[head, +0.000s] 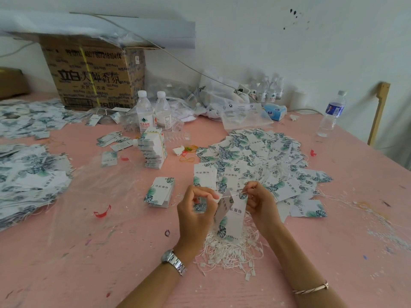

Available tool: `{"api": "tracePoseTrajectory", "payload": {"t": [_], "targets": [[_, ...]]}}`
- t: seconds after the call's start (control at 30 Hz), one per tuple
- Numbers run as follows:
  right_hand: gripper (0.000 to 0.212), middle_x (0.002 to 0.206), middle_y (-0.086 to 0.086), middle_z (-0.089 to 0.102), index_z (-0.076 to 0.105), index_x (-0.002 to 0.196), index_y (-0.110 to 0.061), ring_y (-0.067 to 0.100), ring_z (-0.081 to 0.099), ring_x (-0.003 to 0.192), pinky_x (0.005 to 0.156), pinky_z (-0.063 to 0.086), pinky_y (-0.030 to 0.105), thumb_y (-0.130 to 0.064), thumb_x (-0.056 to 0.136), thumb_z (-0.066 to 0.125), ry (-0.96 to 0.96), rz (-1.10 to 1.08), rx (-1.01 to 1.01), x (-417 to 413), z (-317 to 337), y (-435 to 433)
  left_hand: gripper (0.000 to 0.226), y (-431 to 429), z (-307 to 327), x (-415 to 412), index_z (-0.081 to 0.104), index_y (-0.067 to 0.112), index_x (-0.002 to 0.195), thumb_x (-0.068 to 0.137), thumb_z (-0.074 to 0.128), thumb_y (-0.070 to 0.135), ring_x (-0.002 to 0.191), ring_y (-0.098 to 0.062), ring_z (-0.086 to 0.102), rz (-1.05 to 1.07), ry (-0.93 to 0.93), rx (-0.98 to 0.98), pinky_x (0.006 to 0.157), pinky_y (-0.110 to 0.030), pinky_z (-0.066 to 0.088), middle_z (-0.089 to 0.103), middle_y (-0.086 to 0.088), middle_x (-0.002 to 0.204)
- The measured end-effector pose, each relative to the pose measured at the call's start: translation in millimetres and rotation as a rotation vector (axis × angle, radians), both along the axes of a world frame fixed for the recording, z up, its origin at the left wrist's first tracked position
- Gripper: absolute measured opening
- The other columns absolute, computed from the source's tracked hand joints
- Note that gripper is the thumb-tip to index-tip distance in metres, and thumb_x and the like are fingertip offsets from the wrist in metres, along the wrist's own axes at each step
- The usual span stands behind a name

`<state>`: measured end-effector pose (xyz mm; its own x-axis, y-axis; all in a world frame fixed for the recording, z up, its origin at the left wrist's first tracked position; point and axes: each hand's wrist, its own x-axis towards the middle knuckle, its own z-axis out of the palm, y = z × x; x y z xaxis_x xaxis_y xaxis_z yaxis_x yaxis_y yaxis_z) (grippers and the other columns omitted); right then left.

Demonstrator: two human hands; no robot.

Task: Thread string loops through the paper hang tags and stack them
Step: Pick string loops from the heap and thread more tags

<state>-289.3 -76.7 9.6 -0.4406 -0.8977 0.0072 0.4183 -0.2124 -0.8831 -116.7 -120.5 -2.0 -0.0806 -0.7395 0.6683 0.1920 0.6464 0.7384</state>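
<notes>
The held tag (231, 218) hangs upright between both hands, clear of the table (111, 263), with its printed face toward the camera. Its top edge sits at fingertip level. This probably presents the punched hole for threading, though the hole itself is too small to make out.

A string (224, 196) runs taut across the top of the held tag. The left hand (195, 210), left of the held tag, pinches one end between curled fingers. The right hand (259, 203), right of the held tag, pinches the other end at the tag's upper corner. The tension likely holds the line straight for pulling through.

- Directly below the held tag: the pile of string loops (229, 252), positioned for the shortest reach.
- Left of the held tag: a short stack (160, 192) of tags with no strings visible, probably the supply.
- Behind and right of the held tag: a loose heap (262, 161) of tags with white strings showing among them, so these appear threaded but are not yet stacked.
- Farther behind and left of the held tag: a tall banded stack (153, 150), standing upright.
</notes>
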Motion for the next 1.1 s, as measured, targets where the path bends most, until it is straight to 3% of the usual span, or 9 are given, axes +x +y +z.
{"api": "tracePoseTrajectory", "payload": {"t": [0.2, 0.4, 0.47, 0.53, 0.67, 0.9, 1.1], "targets": [[0.031, 0.052, -0.002, 0.037, 0.063, 0.079, -0.008, 0.009, 0.029, 0.045, 0.042, 0.03, 0.019, 0.013, 0.091, 0.044, 0.158, 0.027, 0.007, 1, -2, 0, 0.006, -2, -1, 0, 0.053, 0.019, 0.086, 0.091, 0.056, 0.02, 0.075, -0.017, 0.061, 0.02, 0.15, 0.11, 0.073, -0.031, 0.051, 0.065, 0.005, 0.08], [0.009, 0.063, 0.001, 0.053, 0.065, 0.088, -0.004, 0.011, 0.046, 0.052, 0.05, 0.045, 0.02, 0.003, 0.092, 0.06, 0.163, -0.033, 0.023, 1, -1, 2, 0.006, -2, -1, 2, 0.054, 0.023, 0.091, 0.095, 0.056, 0.027, 0.076, -0.032, 0.059, 0.055, 0.147, 0.124, 0.073, -0.054, 0.051, 0.064, 0.001, 0.081], [0.003, 0.067, 0.003, 0.058, 0.069, 0.091, -0.003, 0.01, 0.052, 0.053, 0.054, 0.05, 0.02, -0.003, 0.089, 0.067, 0.144, -0.078, 0.029, 1, -1, 3, 0.004, -1, -2, 2, 0.057, 0.029, 0.093, 0.095, 0.057, 0.031, 0.079, -0.033, 0.061, 0.05, 0.112, 0.132, 0.074, -0.053, 0.052, 0.066, 0.002, 0.084], [0.014, 0.07, 0.004, 0.062, 0.073, 0.093, -0.003, 0.011, 0.057, 0.058, 0.059, 0.053, 0.02, -0.012, 0.083, 0.072, 0.156, -0.105, 0.03, 1, -1, 3, 0.002, -1, -2, 2, 0.062, 0.036, 0.095, 0.095, 0.06, 0.036, 0.082, -0.032, 0.063, 0.038, 0.065, 0.151, 0.075, -0.047, 0.055, 0.069, 0.005, 0.087], [0.02, 0.075, 0.005, 0.066, 0.079, 0.095, -0.009, 0.014, 0.059, 0.067, 0.068, 0.054, 0.021, -0.022, 0.08, 0.074, 0.234, -0.109, -0.001, 1, -1, 4, 0.005, -1, -5, 0, 0.069, 0.039, 0.099, 0.095, 0.067, 0.037, 0.083, -0.019, 0.063, -0.011, -0.029, 0.171, 0.075, -0.025, 0.052, 0.072, 0.01, 0.092], [0.021, 0.077, 0.002, 0.063, 0.079, 0.101, -0.014, 0.012, 0.055, 0.07, 0.071, 0.051, 0.02, -0.021, 0.089, 0.063, 0.27, 0.007, -0.092, 5, 4, 7, 0.015, -5, -3, -2, 0.073, 0.03, 0.103, 0.09, 0.067, 0.031, 0.094, -0.006, 0.07, -0.114, -0.104, 0.244, 0.08, -0.019, 0.053, 0.075, 0.015, 0.098], [0.023, 0.082, 0.008, 0.067, 0.076, 0.105, -0.012, 0.014, 0.059, 0.072, 0.071, 0.051, 0.023, -0.013, 0.085, 0.066, 0.228, 0.029, -0.118, 8, 6, 7, 0.012, -10, 11, -13, 0.071, 0.032, 0.096, 0.084, 0.068, 0.034, 0.087, -0.004, 0.071, -0.151, -0.162, 0.252, 0.076, -0.019, 0.054, 0.076, 0.016, 0.091]]}}
